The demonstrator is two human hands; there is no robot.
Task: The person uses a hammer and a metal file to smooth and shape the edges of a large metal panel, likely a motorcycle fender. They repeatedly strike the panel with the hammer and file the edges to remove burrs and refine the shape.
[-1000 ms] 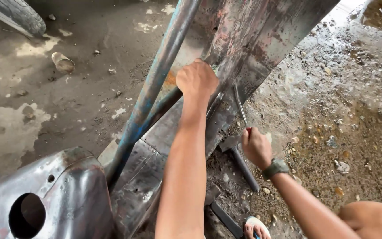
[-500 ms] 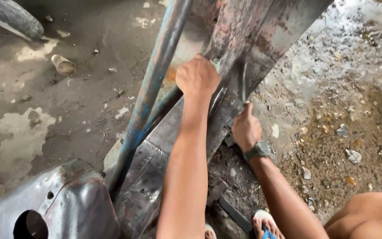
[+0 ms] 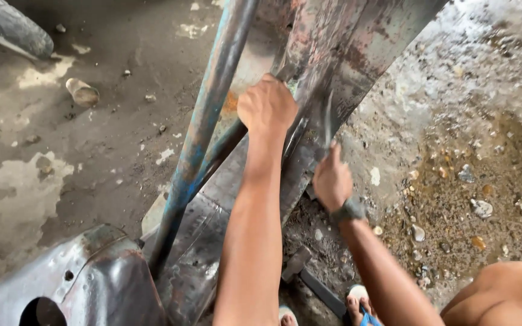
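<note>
My left hand [image 3: 267, 105] is closed on the edge of a large rusty metal panel [image 3: 357, 54] that leans up from the ground. My right hand [image 3: 331, 181], with a dark band at the wrist, grips a thin metal rod-like tool [image 3: 327, 121]. The tool points upward and its tip rests against the panel just right of my left hand. A worn blue pipe [image 3: 212, 90] runs diagonally along the panel's left side, close to my left forearm.
A hammer [image 3: 309, 278] lies on the ground by my sandalled feet. A dark dented metal part with a round hole [image 3: 86, 284] sits at the lower left. A tyre [image 3: 7, 27] and a small cup [image 3: 83, 92] lie on the wet concrete. Gravel [image 3: 472, 181] covers the right.
My right hand has risen and moved left with the tool, from beside the panel's lower edge up against the panel near my left hand. My left hand keeps its grip.
</note>
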